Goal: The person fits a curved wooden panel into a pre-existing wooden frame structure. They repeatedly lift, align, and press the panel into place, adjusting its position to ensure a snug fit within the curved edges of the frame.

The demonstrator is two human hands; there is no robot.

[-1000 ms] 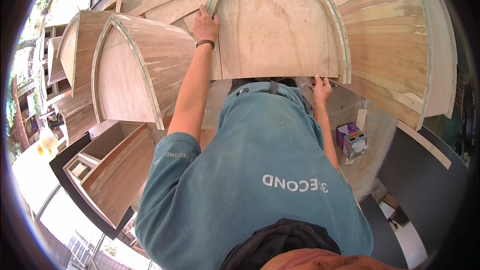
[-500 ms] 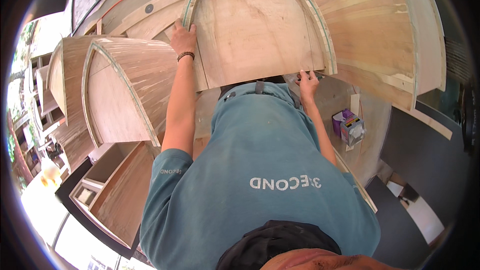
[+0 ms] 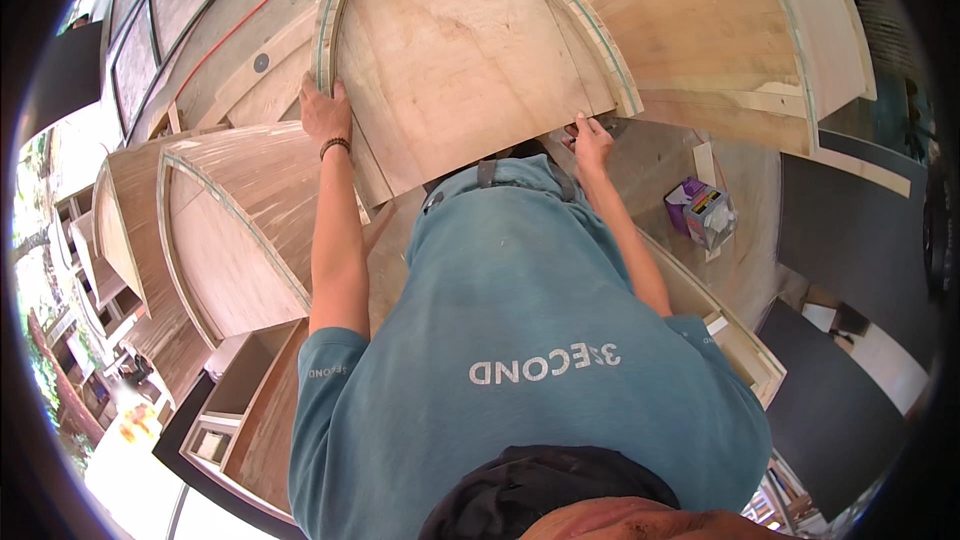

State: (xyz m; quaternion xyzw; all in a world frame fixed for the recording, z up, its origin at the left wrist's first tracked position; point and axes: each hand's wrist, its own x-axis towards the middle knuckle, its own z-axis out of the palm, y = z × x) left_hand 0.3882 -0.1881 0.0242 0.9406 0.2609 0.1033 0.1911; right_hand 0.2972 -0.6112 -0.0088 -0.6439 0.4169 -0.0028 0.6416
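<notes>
Workshop floor below; left hand [image 3: 325, 112] and right hand [image 3: 590, 137] grip pale arched plywood panel [image 3: 460, 50], green-edged

Arched plywood panel [image 3: 460, 60]
Pale wood, curved laminated rim with green edge line; held tilted, arch apex pointing away, straight edge nearest the body.

A second arched wooden panel [image 3: 215, 240] with a pale green edge strip leans at the left, and a third [image 3: 740, 30] stands at the upper right. A small purple and white box [image 3: 700, 212] sits on the plywood floor [image 3: 740, 270] near its right edge, just beside a thin strip of light wood [image 3: 705, 165]. At the lower left lies an open wooden cabinet frame [image 3: 245, 410], and a wall of framed panels [image 3: 170, 20] fills the upper left corner.
</notes>
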